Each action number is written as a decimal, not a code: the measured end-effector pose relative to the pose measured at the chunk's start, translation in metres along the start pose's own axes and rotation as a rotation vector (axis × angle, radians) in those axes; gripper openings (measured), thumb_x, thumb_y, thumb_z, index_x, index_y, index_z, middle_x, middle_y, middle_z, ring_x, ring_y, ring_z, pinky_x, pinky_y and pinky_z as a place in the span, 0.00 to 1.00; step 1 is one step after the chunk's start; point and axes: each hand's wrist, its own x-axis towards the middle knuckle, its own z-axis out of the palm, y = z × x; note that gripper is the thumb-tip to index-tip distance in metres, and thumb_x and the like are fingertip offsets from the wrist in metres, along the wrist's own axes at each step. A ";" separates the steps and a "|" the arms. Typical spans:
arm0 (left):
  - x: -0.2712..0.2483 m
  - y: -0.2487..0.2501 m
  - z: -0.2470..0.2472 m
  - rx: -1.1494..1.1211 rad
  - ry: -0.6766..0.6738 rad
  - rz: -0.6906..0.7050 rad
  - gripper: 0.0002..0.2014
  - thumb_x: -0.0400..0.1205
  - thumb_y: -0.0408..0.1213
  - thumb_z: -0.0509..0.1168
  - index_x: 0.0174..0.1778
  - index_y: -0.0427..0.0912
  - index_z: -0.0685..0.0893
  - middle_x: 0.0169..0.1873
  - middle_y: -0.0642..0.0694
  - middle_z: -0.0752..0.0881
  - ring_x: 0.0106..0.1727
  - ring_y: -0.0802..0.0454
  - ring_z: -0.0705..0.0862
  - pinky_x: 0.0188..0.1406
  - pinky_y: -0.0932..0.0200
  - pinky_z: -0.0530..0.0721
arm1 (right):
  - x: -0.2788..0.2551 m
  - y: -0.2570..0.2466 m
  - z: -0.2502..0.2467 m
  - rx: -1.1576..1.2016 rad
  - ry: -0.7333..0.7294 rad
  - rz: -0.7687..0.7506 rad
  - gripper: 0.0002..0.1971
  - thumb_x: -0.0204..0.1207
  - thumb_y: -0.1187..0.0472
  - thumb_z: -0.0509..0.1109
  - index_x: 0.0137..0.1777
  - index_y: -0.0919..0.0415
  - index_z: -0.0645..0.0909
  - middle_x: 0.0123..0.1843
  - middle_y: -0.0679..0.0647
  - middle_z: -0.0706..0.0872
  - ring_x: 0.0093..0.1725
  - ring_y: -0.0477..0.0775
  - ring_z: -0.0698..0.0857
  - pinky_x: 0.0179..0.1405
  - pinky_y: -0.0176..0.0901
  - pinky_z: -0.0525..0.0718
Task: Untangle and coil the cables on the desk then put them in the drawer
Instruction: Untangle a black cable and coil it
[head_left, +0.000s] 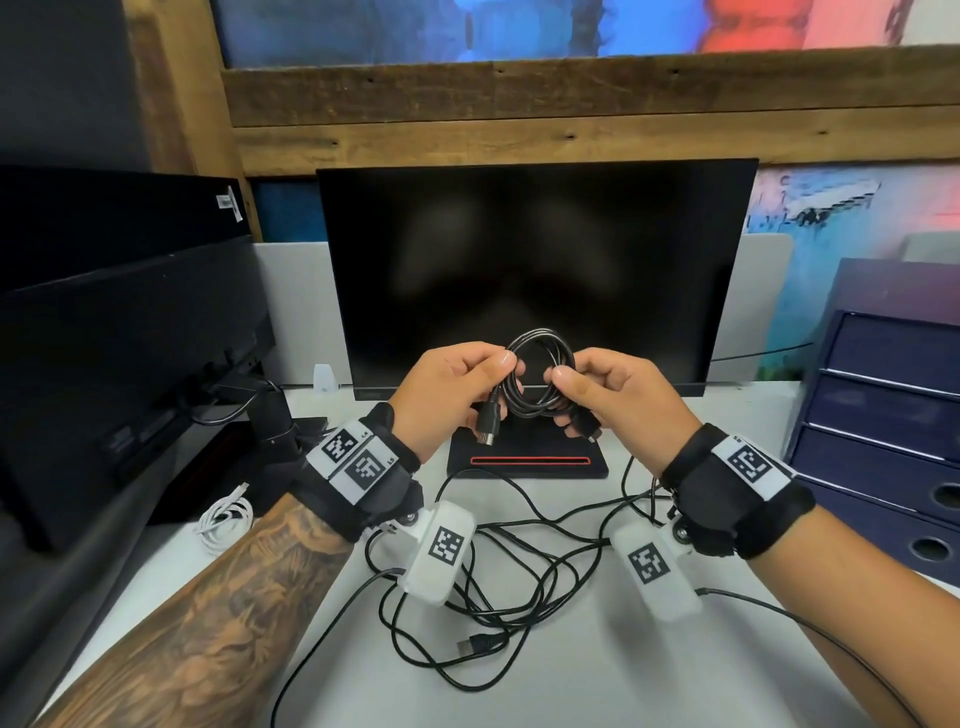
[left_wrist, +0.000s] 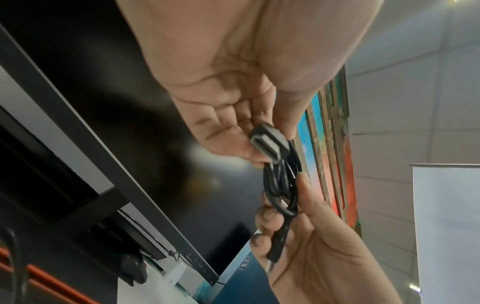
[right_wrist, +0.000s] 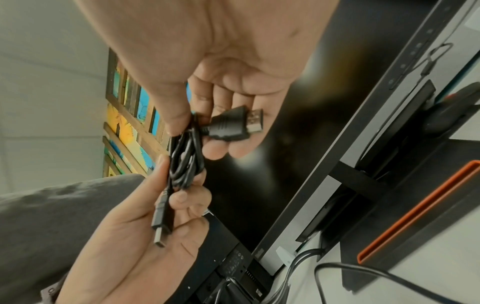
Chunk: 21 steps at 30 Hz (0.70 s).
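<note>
Both hands are holding a coiled black cable (head_left: 540, 376) up in front of the dark monitor (head_left: 535, 270), well above the desk (head_left: 597, 686). The left hand (head_left: 452, 395) is pinching one side of the coil between thumb and fingers (head_left: 506, 359), with one plug (head_left: 491, 423) hanging down below it. The right hand (head_left: 618, 397) is gripping the other side, its fingers curled round the loops, and the second plug (right_wrist: 233, 125) is lying across its fingers.

The step in hand appears to be finishing this coil: the loops are gathered and both ends are free. Next, the bundle probably needs one hand holding it tight so it is not springing open, while it is being carried to the blue drawer unit (head_left: 883, 405) on the right; no drawer there looks open, so a free hand would have to pull one out.

A tangle of thin black cables (head_left: 498, 587) is lying on the desk below the wrists, not yet sorted, and a coiled white cable (head_left: 226, 519) is lying at the left.
</note>
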 end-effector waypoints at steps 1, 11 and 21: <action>0.001 -0.001 0.000 -0.001 -0.008 -0.008 0.12 0.88 0.43 0.62 0.54 0.43 0.89 0.43 0.38 0.89 0.39 0.49 0.86 0.37 0.51 0.88 | 0.000 0.000 0.000 -0.016 0.008 -0.004 0.09 0.85 0.59 0.69 0.54 0.65 0.86 0.37 0.54 0.90 0.34 0.48 0.88 0.30 0.36 0.83; 0.006 0.000 -0.014 -0.143 -0.114 -0.123 0.22 0.87 0.51 0.61 0.63 0.36 0.84 0.62 0.29 0.83 0.51 0.42 0.88 0.45 0.44 0.89 | 0.005 -0.005 -0.011 -0.009 0.106 -0.007 0.14 0.85 0.56 0.68 0.54 0.68 0.85 0.38 0.58 0.89 0.36 0.53 0.88 0.40 0.55 0.88; 0.000 0.002 -0.008 0.017 -0.220 -0.092 0.09 0.86 0.41 0.65 0.49 0.42 0.89 0.39 0.47 0.89 0.32 0.52 0.73 0.28 0.61 0.66 | -0.002 -0.010 -0.007 -0.347 -0.193 -0.076 0.09 0.87 0.54 0.65 0.56 0.51 0.87 0.39 0.51 0.86 0.35 0.45 0.81 0.38 0.39 0.84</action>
